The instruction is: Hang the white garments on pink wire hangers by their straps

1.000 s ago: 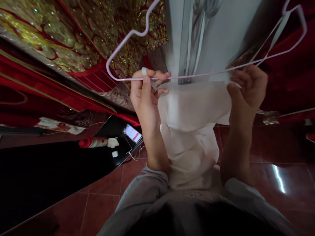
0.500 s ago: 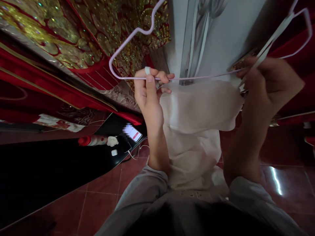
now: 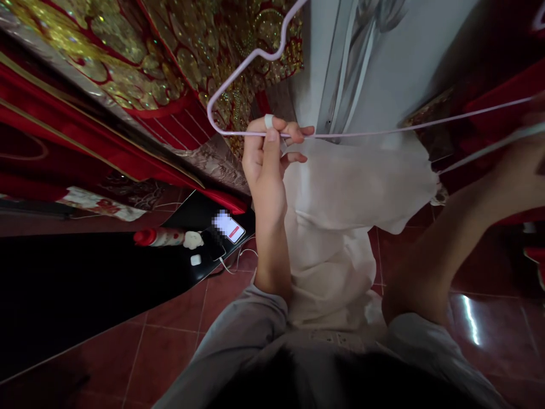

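Note:
My left hand [image 3: 267,156] pinches the lower bar of a pale lilac wire hanger [image 3: 238,74] together with the top edge of a white garment [image 3: 344,199] that hangs down toward my lap. My right hand [image 3: 522,170] is blurred at the right edge of the view. It pulls a thin white strap [image 3: 481,150] of the garment out to the right, away from the cloth.
Red and gold embroidered fabric [image 3: 140,68] hangs at the upper left. A black table [image 3: 85,284] on the left bears a red-capped bottle [image 3: 159,237], a phone [image 3: 229,227] and a small white charger. A grey door [image 3: 383,57] stands ahead. The floor has red tiles [image 3: 489,295].
My right hand has swung from the garment's top right corner out to the right edge, drawing the strap taut. The hanger has shifted right and up. My left hand keeps its grip.

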`<state>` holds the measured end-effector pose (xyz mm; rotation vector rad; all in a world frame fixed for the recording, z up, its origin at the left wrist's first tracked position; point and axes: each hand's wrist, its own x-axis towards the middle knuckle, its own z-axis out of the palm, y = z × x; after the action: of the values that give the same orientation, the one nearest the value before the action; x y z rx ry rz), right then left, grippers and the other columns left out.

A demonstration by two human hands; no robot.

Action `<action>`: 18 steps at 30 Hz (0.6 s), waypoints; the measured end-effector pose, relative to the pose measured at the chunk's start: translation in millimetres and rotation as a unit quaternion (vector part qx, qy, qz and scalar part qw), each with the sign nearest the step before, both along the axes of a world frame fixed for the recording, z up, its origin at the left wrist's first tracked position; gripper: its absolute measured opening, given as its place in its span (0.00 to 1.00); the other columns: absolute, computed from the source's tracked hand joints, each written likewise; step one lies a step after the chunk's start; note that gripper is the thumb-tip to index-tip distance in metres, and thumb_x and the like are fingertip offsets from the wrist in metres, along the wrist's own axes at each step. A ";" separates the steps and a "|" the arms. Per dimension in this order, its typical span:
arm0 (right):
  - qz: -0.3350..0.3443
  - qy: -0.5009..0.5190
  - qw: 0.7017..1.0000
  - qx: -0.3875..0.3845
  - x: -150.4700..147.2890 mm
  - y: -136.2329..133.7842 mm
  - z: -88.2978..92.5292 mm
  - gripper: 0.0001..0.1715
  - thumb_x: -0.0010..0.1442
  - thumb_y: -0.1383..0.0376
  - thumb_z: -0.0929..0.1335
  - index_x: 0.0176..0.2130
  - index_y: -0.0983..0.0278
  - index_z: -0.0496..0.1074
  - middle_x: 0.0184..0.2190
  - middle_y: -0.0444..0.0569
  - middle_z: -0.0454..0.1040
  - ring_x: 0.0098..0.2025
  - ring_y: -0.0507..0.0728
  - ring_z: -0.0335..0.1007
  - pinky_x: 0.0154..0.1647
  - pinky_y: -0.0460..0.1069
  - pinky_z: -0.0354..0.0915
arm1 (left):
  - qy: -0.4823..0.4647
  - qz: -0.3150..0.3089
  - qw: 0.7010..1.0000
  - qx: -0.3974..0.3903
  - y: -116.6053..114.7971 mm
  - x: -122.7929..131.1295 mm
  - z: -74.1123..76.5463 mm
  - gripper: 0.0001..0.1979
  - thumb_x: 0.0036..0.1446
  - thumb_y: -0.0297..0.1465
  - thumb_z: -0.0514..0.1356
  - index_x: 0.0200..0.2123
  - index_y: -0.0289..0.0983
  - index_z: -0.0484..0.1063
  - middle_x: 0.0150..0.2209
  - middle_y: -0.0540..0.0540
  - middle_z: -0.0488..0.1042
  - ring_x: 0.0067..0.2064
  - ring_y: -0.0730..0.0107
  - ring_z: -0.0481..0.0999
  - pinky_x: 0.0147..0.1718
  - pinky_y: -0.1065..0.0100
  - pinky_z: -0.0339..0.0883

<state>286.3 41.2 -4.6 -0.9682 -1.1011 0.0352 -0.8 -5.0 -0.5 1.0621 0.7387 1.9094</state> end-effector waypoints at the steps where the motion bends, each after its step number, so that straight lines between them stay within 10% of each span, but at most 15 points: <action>1: 0.011 -0.083 0.995 0.052 -17.9 -5.9 -0.2 0.10 0.64 0.52 0.73 0.41 0.50 0.84 0.37 0.38 0.82 0.45 0.58 0.78 0.57 0.60 0.69 | 0.004 0.004 1.000 -0.011 -1.3 2.6 1.1 0.07 0.77 0.33 0.53 0.42 0.44 0.69 0.37 0.46 0.75 0.48 0.59 0.82 0.32 0.66 0.72; 5: 0.135 -0.276 0.951 -0.027 -68.6 -16.5 0.3 0.14 0.63 0.59 0.73 0.49 0.52 0.82 0.44 0.45 0.84 0.49 0.61 0.77 0.58 0.64 0.67 | -0.005 0.057 0.998 -0.023 -4.1 4.3 -1.2 0.08 0.74 0.39 0.56 0.46 0.44 0.73 0.42 0.44 0.79 0.50 0.57 0.83 0.34 0.64 0.76; 11: 0.123 -0.254 0.958 -0.057 -65.3 -23.9 -5.7 0.14 0.64 0.52 0.72 0.47 0.53 0.81 0.42 0.49 0.82 0.52 0.63 0.70 0.63 0.67 0.63 | -0.015 0.309 0.947 0.087 12.6 -48.6 -27.2 0.13 0.71 0.27 0.57 0.52 0.48 0.76 0.59 0.53 0.78 0.69 0.56 0.71 0.44 0.63 0.78; 14: 0.122 -0.272 0.952 -0.074 -64.1 -23.3 -7.5 0.17 0.64 0.48 0.70 0.48 0.51 0.80 0.42 0.50 0.81 0.52 0.63 0.70 0.63 0.67 0.63 | 0.065 0.270 0.958 0.069 18.9 -75.2 -19.7 0.11 0.75 0.30 0.56 0.53 0.47 0.76 0.60 0.55 0.78 0.75 0.47 0.61 0.57 0.47 0.75; 18: 0.126 -0.278 0.949 -0.080 -70.5 -23.2 -9.3 0.17 0.64 0.48 0.70 0.50 0.48 0.77 0.44 0.49 0.80 0.54 0.65 0.69 0.64 0.69 0.62 | 0.183 0.137 0.974 -0.007 16.8 -80.8 26.4 0.14 0.62 0.29 0.73 0.50 0.38 0.78 0.53 0.47 0.80 0.70 0.36 0.68 0.67 0.39 0.69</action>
<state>215.8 18.0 -14.0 -1.0028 -1.7625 0.0632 -81.7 11.8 25.9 1.3823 1.1541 1.9519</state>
